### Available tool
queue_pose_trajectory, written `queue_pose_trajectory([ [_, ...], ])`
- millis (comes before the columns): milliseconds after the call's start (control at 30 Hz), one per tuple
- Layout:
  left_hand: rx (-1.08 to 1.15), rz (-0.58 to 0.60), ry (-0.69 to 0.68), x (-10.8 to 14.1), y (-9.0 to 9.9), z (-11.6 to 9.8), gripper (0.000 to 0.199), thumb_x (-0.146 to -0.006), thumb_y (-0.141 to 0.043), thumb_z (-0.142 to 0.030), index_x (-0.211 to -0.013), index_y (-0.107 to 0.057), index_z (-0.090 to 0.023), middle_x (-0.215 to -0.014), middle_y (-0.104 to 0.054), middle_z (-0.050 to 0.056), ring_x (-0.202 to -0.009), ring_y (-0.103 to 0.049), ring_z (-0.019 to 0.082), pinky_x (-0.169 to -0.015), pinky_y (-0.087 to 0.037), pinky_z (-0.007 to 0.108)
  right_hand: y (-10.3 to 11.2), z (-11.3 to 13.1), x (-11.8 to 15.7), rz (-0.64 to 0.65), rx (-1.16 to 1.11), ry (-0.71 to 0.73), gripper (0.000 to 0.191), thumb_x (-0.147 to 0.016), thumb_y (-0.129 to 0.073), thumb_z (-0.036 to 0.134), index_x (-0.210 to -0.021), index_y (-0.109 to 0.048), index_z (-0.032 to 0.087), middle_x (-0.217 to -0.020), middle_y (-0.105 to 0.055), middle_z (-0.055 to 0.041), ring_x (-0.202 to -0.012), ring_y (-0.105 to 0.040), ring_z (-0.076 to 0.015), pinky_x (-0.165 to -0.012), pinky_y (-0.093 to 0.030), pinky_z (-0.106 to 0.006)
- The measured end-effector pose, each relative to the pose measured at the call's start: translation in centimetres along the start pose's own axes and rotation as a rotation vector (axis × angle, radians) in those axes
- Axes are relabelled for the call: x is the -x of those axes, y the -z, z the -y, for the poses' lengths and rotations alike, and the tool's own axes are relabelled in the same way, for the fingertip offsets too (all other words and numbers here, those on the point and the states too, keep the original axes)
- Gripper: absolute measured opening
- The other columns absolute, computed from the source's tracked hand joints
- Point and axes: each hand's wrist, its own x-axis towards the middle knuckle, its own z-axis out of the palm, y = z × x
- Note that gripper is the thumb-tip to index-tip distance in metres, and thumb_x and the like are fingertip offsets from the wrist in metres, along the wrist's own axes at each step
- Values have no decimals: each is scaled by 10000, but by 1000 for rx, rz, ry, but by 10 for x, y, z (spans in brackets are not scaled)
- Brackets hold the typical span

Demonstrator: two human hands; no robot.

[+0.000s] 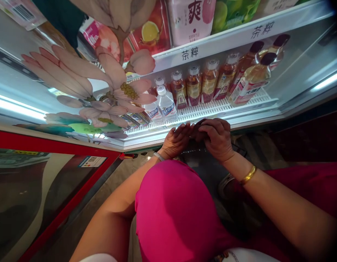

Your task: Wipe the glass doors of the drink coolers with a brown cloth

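My left hand (pixel 178 140), with a pale bangle at its wrist, is stretched out near the front edge of the lit fridge (pixel 146 142). Its fingers point toward my right hand and look fairly straight. My right hand (pixel 217 136), wearing a gold bracelet, has its fingers curled and pinched around something dark (pixel 199 125) that I cannot make out. The two hands almost meet there. Beneath them hangs or stands a dark shape (pixel 201 163), its kind unclear. Small clear bottles (pixel 166 103) and amber drink bottles (pixel 194 85) stand on the shelf just beyond my hands.
Larger bottles (pixel 250 82) stand at the shelf's right end. An upper shelf edge (pixel 225 43) carries cartons and big drink packs. At left, a flower-patterned panel (pixel 103 91) covers part of the fridge, above a red-framed case (pixel 103 162). My pink-clad knee (pixel 176 203) is close below.
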Motion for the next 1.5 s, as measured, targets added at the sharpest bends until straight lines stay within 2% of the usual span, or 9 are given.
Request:
queue_pose_trajectory([
  [167, -7, -14, -19, -6, -2, -3, 638, -1011, -524, -165, -1640, -422, -199, -1577, -571, 158, -1572, -417, 244, -1357, 1, 451, -7, -4, 10, 49, -78, -42, 220, -920, -661, 135, -1046, -743, 297, -1123, -756, -38, -1104, -649, -240, -1020, -517, -407],
  [400, -17, 0, -134, -16, 5, -10, 628, -1028, -473, -143, -1641, -420, -268, -1583, -583, 62, -1548, -449, 155, -1354, -67, 344, 9, -29, 24, -45, -99, -163, 247, -844, -677, 105, -1037, -673, 260, -1105, -707, -71, -1074, -658, -254, -1003, -536, -435],
  [467, -28, 1, -121, -18, 6, -11, 636, -1026, -461, -131, -1649, -402, -245, -1597, -562, 78, -1553, -443, 161, -1352, -68, 345, 8, -23, 22, -129, -212, -416, 286, -789, -755, 179, -1041, -638, 247, -1116, -672, -82, -1105, -629, -269, -1032, -522, -461],
  [600, -36, -10, -105, -21, 5, -12, 652, -1031, -456, -128, -1668, -358, -233, -1599, -552, 98, -1542, -460, 164, -1348, -31, 339, -11, 9, 18, -285, -639, -1164, 506, -616, -876, 286, -1014, -567, 246, -1089, -647, -42, -1090, -603, -250, -1099, -487, -477],
  [833, -6, -4, -117, -22, 5, -11, 620, -1042, -479, -156, -1653, -393, -214, -1574, -570, 131, -1511, -508, 195, -1350, -57, 362, -23, 39, 15, -164, -1054, -1492, 385, -728, -811, 387, -1024, -601, 260, -947, -742, -16, -886, -717, -234, -765, -642, -439],
  [1067, 39, 33, -170, -30, 18, -14, 660, -1051, -452, -146, -1687, -294, -219, -1587, -563, 87, -1555, -441, 189, -1363, -27, 429, 11, 1, -4, -393, -1142, -1541, 319, -811, -746, 387, -1072, -598, 280, -1008, -756, 8, -937, -736, -220, -758, -660, -436],
  [1233, 81, -72, -320, -49, 38, -11, 651, -1037, -444, -111, -1672, -325, -183, -1550, -614, 71, -1549, -442, 147, -1357, 37, 370, -12, 21, -6, -467, -1143, -1520, 398, -736, -808, 405, -1027, -572, 272, -884, -736, 2, -832, -731, -218, -687, -637, -376],
  [1333, 162, 17, -462, -73, 55, -6, 640, -1046, -447, -211, -1665, -318, -112, -1605, -555, 122, -1573, -411, 185, -1364, -56, 386, -24, 32, -7, -465, -1154, -1480, 430, -655, -846, 362, -965, -566, 265, -776, -695, 38, -743, -702, -196, -650, -613, -340],
  [1500, 198, 170, -597, -113, 71, -9, 704, -1034, -480, -296, -1673, -277, -83, -1704, -407, 152, -1619, -326, 235, -1359, -157, 418, -2, 1, -12, -573, -1088, -1353, 412, -715, -835, 342, -1029, -583, 258, -917, -717, 49, -862, -704, -167, -764, -612, -314],
])
